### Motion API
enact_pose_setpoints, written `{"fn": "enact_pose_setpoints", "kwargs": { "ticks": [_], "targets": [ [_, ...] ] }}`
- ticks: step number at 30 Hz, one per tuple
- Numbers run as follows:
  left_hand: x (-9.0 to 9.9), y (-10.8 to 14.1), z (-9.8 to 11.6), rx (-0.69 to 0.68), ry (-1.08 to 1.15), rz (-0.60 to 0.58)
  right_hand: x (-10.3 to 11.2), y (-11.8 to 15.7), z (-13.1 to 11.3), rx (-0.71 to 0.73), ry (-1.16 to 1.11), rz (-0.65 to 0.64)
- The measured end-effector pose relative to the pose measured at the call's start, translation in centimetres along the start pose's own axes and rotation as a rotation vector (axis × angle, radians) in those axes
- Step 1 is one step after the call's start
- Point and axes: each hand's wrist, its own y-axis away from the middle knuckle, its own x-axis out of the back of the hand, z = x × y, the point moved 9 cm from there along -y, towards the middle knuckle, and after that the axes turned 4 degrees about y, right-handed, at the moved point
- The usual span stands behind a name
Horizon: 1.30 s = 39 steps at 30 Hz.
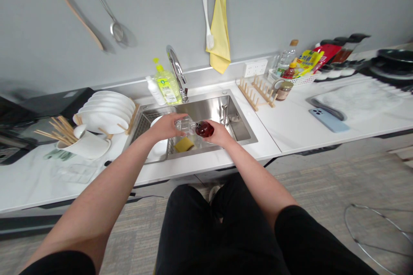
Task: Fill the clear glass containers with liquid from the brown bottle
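Above the sink, my left hand is closed around a small clear container. My right hand grips a rounded bottle with dark red contents. The two vessels meet end to end, tilted toward each other; whether they touch I cannot tell. Below them a yellow sponge lies in the basin. A white dish sits at the basin's left side, partly hidden by my left hand and wrist. The chrome faucet stands behind the sink.
White plates stand in a rack at left, beside a white holder of chopsticks. Soap bottles are behind the sink. To the right are a wooden rack, a brown jar, a condiment basket and a blue phone.
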Motion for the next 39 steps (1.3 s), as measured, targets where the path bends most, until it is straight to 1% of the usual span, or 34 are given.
{"fn": "enact_pose_setpoints", "kwargs": {
  "ticks": [6, 16, 30, 39],
  "targets": [
    [0.1, -0.1, 0.0, 0.017, 0.018, 0.003, 0.0, -0.1, -0.1, 0.007, 0.009, 0.003],
    [0.4, 0.1, 0.7, 0.033, 0.021, -0.007, 0.2, 0.0, -0.1, -0.014, -0.007, 0.001],
    [0.9, 0.0, 1.3, 0.007, 0.0, -0.006, 0.2, 0.1, -0.1, -0.019, -0.017, 0.004],
    [0.9, -0.4, 1.3, -0.006, -0.029, -0.015, 0.3, 0.1, -0.2, -0.021, -0.012, 0.004]
  ]
}}
